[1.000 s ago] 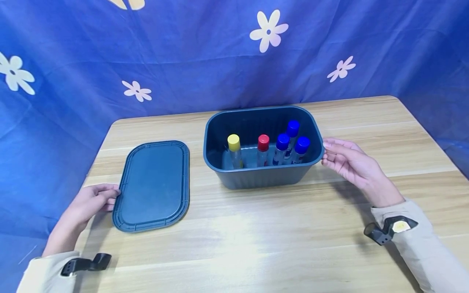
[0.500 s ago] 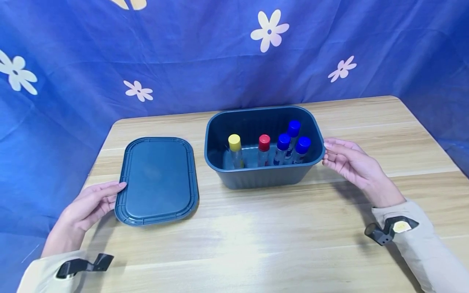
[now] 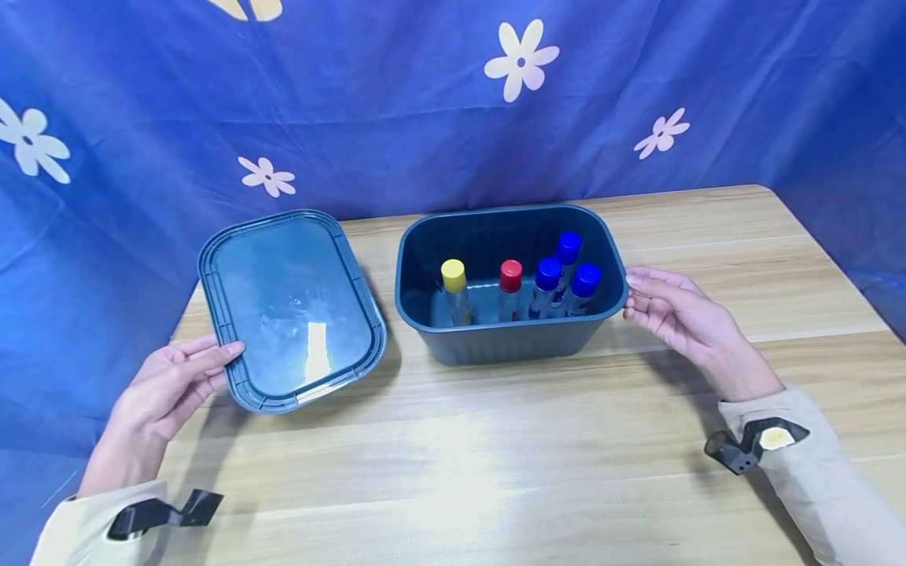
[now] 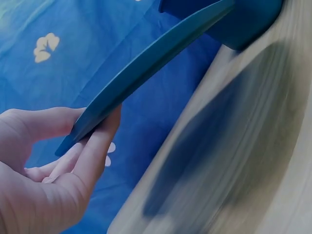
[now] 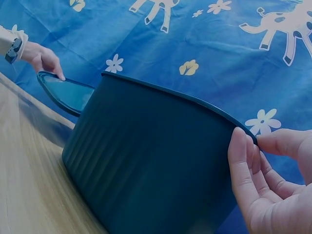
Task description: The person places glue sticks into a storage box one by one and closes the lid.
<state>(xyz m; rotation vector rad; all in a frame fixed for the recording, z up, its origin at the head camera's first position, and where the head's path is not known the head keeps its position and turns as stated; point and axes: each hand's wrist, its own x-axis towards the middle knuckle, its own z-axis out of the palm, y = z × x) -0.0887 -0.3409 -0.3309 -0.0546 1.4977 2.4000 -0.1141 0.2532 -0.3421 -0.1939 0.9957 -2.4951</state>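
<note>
My left hand (image 3: 166,385) pinches the left edge of a dark blue-green lid (image 3: 290,303), thumb on top and fingers beneath. The left wrist view shows the lid (image 4: 146,68) tilted and raised off the table, its shadow below. At the right end of a matching deep box (image 3: 495,342), my right hand (image 3: 679,318) pinches the rim between thumb and fingers, as the right wrist view of the box (image 5: 151,151) also shows. Inside the box stand clear tubes: one yellow-capped (image 3: 455,291), one red-capped (image 3: 510,289) and three blue-capped (image 3: 543,287). Their lower ends are partly hidden by the front wall.
The box stands on a light wood-grain table (image 3: 453,448), toward its back edge. Behind hangs a blue curtain (image 3: 396,110) with white flowers. A black wrist device (image 3: 166,515) sits on the left sleeve, another (image 3: 750,444) on the right.
My left hand has lifted the lid off the table and tilted it, its far end rising up and back. The right hand and the box have stayed in place.
</note>
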